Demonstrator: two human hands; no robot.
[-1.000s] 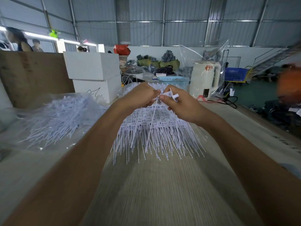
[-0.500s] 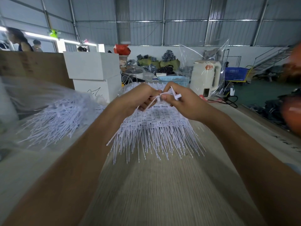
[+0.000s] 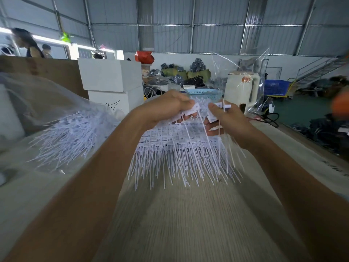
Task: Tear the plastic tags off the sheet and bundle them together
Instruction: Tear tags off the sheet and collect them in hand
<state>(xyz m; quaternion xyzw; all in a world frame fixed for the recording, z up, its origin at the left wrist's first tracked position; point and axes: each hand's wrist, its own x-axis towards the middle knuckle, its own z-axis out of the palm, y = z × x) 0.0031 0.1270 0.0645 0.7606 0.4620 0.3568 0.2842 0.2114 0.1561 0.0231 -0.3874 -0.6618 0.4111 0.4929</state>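
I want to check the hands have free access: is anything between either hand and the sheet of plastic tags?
Nothing visible. The left hand and right hand both already grip white tags at the top of the sheet of tags.

**Premises: warehouse-type packing workshop**

We record a large hall under a corrugated metal roof (image 3: 207,14) on steel framing. We note stacked white boxes (image 3: 111,86), a long worktable (image 3: 188,214), a bagged heap of loose plastic tags (image 3: 64,137), a blue crate on a cart (image 3: 276,87), packed sacks of goods (image 3: 188,71) along the far wall, a metal staircase (image 3: 321,69), and other workers (image 3: 28,44) at the back left.
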